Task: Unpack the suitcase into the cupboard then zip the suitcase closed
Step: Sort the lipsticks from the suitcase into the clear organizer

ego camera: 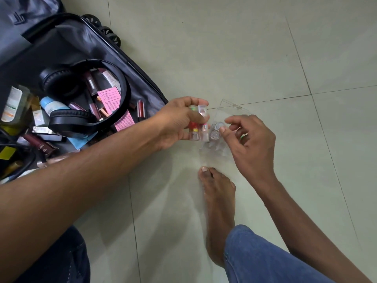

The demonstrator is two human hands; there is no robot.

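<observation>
The grey suitcase lies open on the floor at upper left, holding black headphones, lip-gloss tubes, pink leaflets and small bottles. My left hand grips two small clear bottles, one with red inside, just right of the suitcase edge. My right hand pinches a clear cap or small bottle inside a clear plastic case that lies open on the tiles. The cupboard is out of view.
Pale green floor tiles stretch to the right and above. My bare right foot stands just below the clear case, with blue jeans at the bottom. The suitcase wheels point toward the top.
</observation>
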